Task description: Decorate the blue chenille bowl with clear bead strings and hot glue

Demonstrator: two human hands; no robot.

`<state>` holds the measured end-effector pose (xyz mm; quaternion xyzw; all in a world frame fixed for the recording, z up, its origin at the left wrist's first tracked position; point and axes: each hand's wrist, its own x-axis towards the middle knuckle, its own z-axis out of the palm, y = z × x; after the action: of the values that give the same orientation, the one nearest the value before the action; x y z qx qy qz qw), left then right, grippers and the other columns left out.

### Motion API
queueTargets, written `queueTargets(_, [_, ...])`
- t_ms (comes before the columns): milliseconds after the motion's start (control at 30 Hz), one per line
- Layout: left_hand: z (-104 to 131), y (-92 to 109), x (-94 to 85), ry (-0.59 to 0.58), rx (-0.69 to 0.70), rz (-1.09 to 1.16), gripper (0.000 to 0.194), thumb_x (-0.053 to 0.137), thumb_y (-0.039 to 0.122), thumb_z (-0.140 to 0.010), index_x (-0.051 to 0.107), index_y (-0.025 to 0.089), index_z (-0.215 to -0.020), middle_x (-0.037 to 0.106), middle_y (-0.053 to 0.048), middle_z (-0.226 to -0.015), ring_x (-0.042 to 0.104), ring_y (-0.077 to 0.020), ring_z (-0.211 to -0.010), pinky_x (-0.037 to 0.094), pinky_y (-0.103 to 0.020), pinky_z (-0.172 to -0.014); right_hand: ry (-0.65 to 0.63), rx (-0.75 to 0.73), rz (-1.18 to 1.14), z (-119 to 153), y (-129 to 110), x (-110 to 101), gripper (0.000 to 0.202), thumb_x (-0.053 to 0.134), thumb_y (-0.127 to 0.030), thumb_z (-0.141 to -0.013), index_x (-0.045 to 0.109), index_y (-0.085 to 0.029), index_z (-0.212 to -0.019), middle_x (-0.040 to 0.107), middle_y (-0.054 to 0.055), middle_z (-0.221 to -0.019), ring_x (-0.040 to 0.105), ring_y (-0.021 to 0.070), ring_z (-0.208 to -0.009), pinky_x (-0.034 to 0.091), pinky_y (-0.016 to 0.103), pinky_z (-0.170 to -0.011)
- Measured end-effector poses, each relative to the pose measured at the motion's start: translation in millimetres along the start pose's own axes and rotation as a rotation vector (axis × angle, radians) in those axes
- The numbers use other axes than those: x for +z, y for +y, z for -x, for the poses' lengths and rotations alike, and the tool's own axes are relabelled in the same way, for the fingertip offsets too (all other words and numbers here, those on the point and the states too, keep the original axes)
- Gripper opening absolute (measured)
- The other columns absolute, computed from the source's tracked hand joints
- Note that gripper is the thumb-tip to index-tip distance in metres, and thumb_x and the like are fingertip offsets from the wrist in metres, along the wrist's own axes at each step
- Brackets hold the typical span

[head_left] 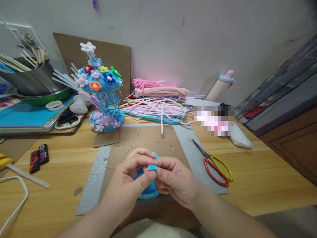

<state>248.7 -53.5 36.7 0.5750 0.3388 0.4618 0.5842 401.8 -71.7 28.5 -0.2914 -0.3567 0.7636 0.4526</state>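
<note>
Near the bottom centre, a small blue fuzzy piece (152, 168) is pinched between the fingertips of my left hand (135, 172) and my right hand (174, 178). Both hands are closed and meet at the piece. Just below and behind them a larger blue fuzzy object (148, 192) shows, mostly hidden by my fingers. Under the hands lies brown cardboard (146, 137) on a grey cutting mat (184, 142). Several small beaded loops lie on the cardboard beyond my hands.
Scissors (210, 158) lie open right of my hands. A blue flowered craft (101, 86) stands behind, left. Pipe cleaner bundles (160, 92) and a bottle (219, 87) are at the back. At left are a metal pot (32, 77), two small packs (39, 158) and a glue gun (6, 162).
</note>
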Motion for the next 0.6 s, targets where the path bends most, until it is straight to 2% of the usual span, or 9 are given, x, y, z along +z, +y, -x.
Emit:
queueTargets(100, [-2,1,1.2,0.091,-0.06,0.052,0.005,0.072,0.029,-0.073,0.073,0.025,-0.071,0.053,-0.003,-0.095,0.055,-0.0175,-0.092,0.047,-0.028,-0.082,0.007,0.024,-0.042,-2,0,1,0.023,0.071,-0.039,-0.076,0.064,-0.017,-0.083,0.033,-0.01,-0.048,0.024,0.0045,-0.043,0.016,0.019,-0.04])
queueTargets(233, [-3,5,1.1,0.106,-0.143,0.128,0.015,0.073,0.034,-0.071,0.07,0.02,-0.064,0.053,-0.003,-0.089,0.055,-0.016,-0.08,0.048,-0.027,-0.069,0.008,0.101,-0.03,-1,-6,2,0.021,0.072,-0.033,-0.076,0.06,-0.016,-0.073,0.031,-0.011,-0.047,0.019,0.0031,-0.042,0.012,0.019,-0.04])
queueTargets(367, [-3,9,-0.1,0.098,-0.089,0.095,0.016,0.073,0.033,-0.071,0.068,0.02,-0.063,0.054,-0.002,-0.081,0.055,-0.0152,-0.076,0.047,-0.026,-0.066,0.025,0.104,-0.039,2,-10,2,0.023,0.073,-0.032,-0.074,0.058,-0.015,-0.071,0.033,-0.011,-0.047,0.019,0.0026,-0.041,0.011,0.019,-0.039])
queueTargets(467, [-3,11,-4.2,0.097,0.053,-0.208,0.013,0.068,0.028,-0.076,0.067,0.021,-0.066,0.056,-0.001,-0.08,0.056,-0.0155,-0.077,0.046,-0.027,-0.067,0.058,0.078,0.024,4,-11,0,0.025,0.073,-0.034,-0.073,0.058,-0.015,-0.069,0.033,-0.011,-0.046,0.019,0.0026,-0.04,0.012,0.019,-0.039])
queueTargets(600, [-5,12,-12.4,0.028,0.348,-0.743,0.008,0.062,0.019,-0.08,0.067,0.022,-0.076,0.06,-0.002,-0.085,0.056,-0.0171,-0.083,0.044,-0.03,-0.072,0.138,0.012,0.286,4,-15,-4,0.03,0.07,-0.041,-0.074,0.06,-0.014,-0.067,0.039,-0.008,-0.047,0.027,0.0041,-0.042,0.019,0.019,-0.041])
